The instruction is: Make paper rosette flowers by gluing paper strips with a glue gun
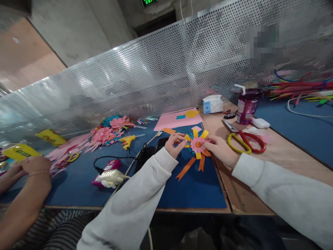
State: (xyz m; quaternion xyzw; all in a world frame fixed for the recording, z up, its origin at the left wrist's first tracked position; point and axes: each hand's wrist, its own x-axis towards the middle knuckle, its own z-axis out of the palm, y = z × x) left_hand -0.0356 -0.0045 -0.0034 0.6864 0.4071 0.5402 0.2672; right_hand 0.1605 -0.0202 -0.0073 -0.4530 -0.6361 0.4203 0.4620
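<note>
Between my two hands, just above the blue table mat, is a paper flower (197, 144) with a pink middle, an orange centre, yellow and teal strips around it and orange ribbon tails (186, 168) hanging below. My left hand (174, 144) pinches its left edge with thumb and fingertips. On the opposite side my right hand (220, 150) grips the flower's edge, its lower fingers partly hidden behind the paper. Scissors (246, 140) with red and yellow handles lie just right of my right hand. An orange paper strip (169, 131) rests beyond my left hand.
A pink sheet (166, 119), a yellow glue gun (127, 141) and pink paper flowers (106, 137) lie on the mat. A power strip (108, 175) with cords sits left. Right stand a purple cup (246, 109) and tissue pack (212, 104). Another person's hands (36, 165) work far left.
</note>
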